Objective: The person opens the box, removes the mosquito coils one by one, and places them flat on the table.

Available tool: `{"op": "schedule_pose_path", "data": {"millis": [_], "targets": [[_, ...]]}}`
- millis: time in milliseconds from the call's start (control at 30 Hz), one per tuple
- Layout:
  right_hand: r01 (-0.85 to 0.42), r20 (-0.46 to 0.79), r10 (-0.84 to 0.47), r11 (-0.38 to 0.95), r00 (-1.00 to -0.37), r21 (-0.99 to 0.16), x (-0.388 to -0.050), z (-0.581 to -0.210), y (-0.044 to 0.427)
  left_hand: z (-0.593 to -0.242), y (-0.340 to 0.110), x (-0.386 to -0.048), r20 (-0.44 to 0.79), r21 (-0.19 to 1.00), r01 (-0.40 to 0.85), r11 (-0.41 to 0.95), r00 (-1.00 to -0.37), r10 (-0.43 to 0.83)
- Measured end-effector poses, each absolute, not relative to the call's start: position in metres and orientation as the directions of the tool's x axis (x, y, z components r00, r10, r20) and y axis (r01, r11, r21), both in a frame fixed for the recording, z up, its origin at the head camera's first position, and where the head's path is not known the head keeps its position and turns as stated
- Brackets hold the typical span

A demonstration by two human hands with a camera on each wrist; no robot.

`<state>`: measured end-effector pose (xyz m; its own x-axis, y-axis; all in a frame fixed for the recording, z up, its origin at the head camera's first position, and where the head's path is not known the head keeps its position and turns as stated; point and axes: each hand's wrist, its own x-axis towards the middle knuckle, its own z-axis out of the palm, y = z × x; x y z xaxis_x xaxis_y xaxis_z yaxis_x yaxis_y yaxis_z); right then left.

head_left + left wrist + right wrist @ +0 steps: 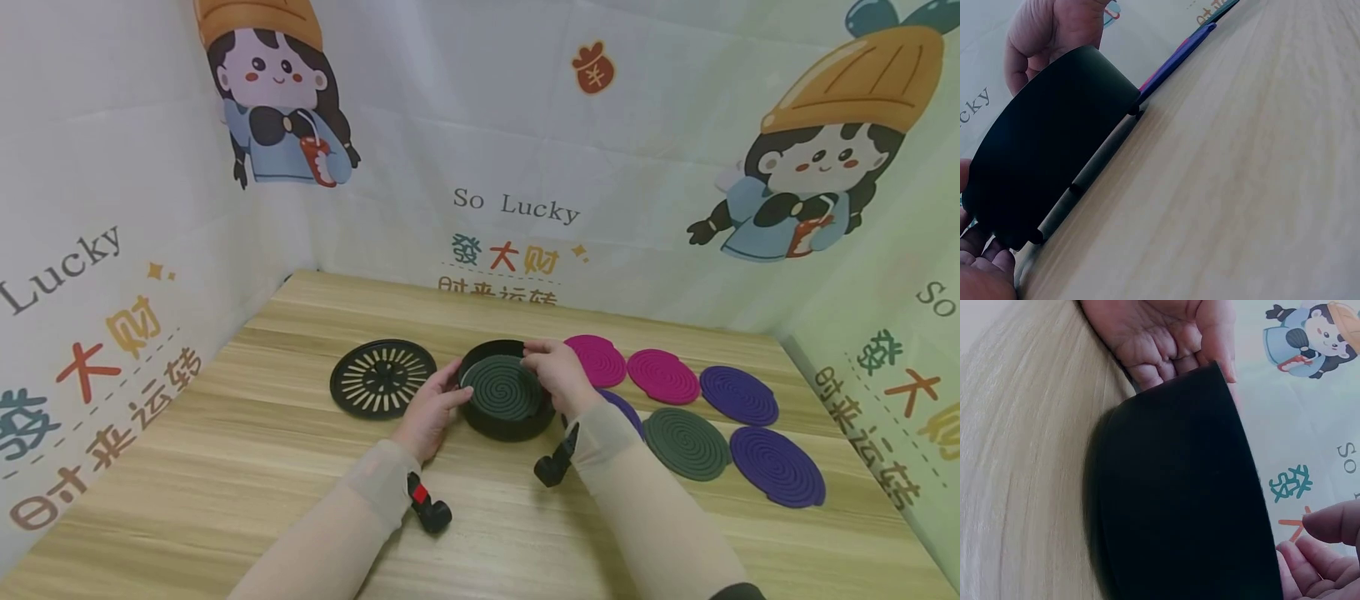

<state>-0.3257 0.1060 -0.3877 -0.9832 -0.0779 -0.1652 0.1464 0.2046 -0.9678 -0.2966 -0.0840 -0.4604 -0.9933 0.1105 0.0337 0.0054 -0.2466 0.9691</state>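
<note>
A round black mosquito coil holder (pixel 506 431) stands on the table with a dark green mosquito coil (pixel 501 387) inside its wall. My left hand (pixel 431 414) grips the holder's left side, thumb at the rim and fingers low on the wall in the left wrist view. Over the far right rim reaches my right hand (pixel 561 377). In the right wrist view the right hand (pixel 1329 556) has its thumb and fingers apart beside the holder's wall (pixel 1185 487), with nothing visible between them. Whether its fingertips touch the coil is hidden.
Left of the holder lies a black slotted lid (pixel 383 378). To the right are pink coils (pixel 663 377), purple coils (pixel 777 467) and a green coil (pixel 686 444), flat on the wooden table (pixel 225 467). A printed cloth (pixel 420 125) hangs around the table's back and sides.
</note>
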Motion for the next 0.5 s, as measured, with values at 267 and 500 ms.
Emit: {"op": "schedule_pose_path", "data": {"millis": [267, 500], "targets": [[0.183, -0.186, -0.048, 0.057, -0.981, -0.982, -0.3261, -0.3882, 0.1038, -0.4607, -0.0838, -0.2968, 0.041, 0.972, 0.015, -0.235, -0.993, 0.108], [0.179, -0.179, -0.040, 0.005, -0.983, -0.984, -0.3253, -0.3878, 0.0997, -0.4610, -0.0842, -0.2968, 0.039, 0.971, 0.012, -0.240, -0.993, 0.109]]}}
